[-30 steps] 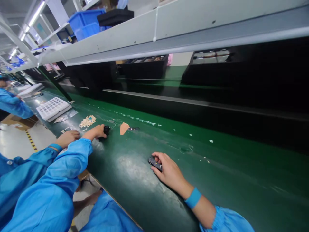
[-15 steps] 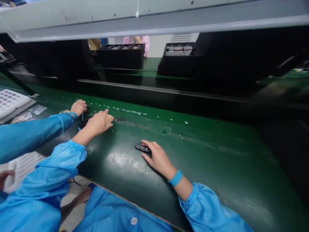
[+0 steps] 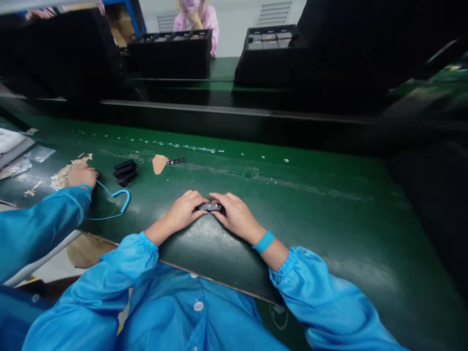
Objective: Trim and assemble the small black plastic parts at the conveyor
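Note:
A small black oblong part lies on the green belt right in front of me. My left hand and my right hand meet over it, fingers curled and pinching it from either side. Both arms wear blue sleeves; a blue band circles my right wrist. A small stack of black parts sits further left on the belt, apart from my hands.
A co-worker's hand rests at the left by a pile of pale scraps and a blue cord loop. A tan piece and a dark strip lie beyond. Black trays stand across the belt, another person behind them.
My left hand came back from the far left and joined my right hand on the black part. The view tilted down and right; the black parts stack now lies uncovered.

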`<state>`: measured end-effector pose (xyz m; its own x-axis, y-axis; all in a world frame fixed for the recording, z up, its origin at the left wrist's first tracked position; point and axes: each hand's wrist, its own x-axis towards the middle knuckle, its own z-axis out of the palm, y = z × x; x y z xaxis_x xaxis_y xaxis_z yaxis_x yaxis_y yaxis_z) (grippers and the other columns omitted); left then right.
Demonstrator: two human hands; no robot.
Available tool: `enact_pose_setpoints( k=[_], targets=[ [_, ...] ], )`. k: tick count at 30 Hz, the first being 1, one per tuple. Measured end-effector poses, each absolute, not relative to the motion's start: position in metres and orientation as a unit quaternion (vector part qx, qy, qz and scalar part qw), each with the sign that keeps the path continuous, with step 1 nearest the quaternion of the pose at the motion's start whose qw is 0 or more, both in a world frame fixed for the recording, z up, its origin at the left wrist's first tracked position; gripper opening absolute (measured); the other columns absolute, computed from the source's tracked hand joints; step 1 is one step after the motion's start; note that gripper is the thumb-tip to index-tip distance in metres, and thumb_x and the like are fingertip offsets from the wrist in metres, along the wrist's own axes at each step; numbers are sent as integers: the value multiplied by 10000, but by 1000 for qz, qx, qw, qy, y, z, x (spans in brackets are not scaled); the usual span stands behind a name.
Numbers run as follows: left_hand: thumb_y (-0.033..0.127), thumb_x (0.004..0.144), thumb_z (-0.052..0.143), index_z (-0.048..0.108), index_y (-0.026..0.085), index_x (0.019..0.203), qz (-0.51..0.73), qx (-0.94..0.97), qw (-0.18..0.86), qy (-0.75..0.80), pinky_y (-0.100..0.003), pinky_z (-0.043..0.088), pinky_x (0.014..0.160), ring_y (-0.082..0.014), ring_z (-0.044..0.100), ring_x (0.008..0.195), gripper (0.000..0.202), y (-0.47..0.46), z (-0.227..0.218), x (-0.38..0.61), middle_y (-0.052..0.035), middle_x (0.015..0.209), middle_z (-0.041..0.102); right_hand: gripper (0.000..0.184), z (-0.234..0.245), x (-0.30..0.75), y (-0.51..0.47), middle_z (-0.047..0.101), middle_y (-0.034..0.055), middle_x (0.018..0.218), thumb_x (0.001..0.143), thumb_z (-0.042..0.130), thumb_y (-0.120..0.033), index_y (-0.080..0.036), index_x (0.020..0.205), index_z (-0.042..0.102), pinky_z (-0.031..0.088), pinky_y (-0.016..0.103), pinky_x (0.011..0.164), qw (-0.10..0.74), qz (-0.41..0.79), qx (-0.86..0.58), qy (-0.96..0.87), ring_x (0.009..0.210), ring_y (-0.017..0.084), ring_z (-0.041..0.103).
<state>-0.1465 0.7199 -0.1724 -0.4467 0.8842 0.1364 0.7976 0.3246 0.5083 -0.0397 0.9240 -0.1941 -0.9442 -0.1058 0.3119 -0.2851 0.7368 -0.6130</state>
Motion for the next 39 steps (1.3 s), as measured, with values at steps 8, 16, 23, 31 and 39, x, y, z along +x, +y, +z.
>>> enact_pose_setpoints(
  k=[8, 16, 23, 31, 39],
  targets=[
    [345, 944, 691, 619, 204, 1322, 326, 485, 79, 807, -389, 520, 911, -233, 612, 1004, 409, 711, -180, -151, -93, 1113, 656, 444, -188, -40, 922, 720, 137, 1145, 963, 617, -223, -170, 1392, 519, 543, 482, 927, 118, 319, 120, -933, 1016, 304, 621],
    [415, 889, 748, 597, 212, 1378, 381, 442, 114, 804, -343, 557, 896, -194, 629, 1012, 551, 698, -180, -160, -103, 1226, 605, 356, -193, -46, 923, 695, 130, 1134, 921, 680, -174, -176, 1255, 557, 506, 416, 894, 128, 316, 136, -930, 997, 274, 605],
    [491, 867, 693, 593, 219, 1361, 311, 445, 104, 833, -404, 576, 946, -234, 647, 1044, 573, 705, -164, -161, -90, 1215, 608, 161, -171, -45, 922, 718, 77, 1080, 934, 668, -181, -217, 1075, 598, 445, 371, 916, 140, 272, 71, -949, 1019, 254, 588],
    [659, 774, 653, 556, 302, 1414, 292, 443, 51, 846, -572, 598, 955, -359, 674, 1016, 739, 704, -190, -207, -96, 1202, 614, 201, -183, -53, 929, 724, 0, 1043, 939, 687, -320, -252, 1038, 526, 435, 317, 828, 143, 239, 19, -960, 970, 230, 610],
    [636, 761, 655, 612, 285, 1346, 312, 447, 46, 837, -507, 596, 972, -309, 689, 1000, 684, 711, -187, -199, -76, 1169, 632, 180, -174, -44, 919, 689, 0, 1007, 920, 708, -278, -242, 997, 549, 428, 283, 856, 156, 239, -19, -958, 979, 198, 591]
  ],
)
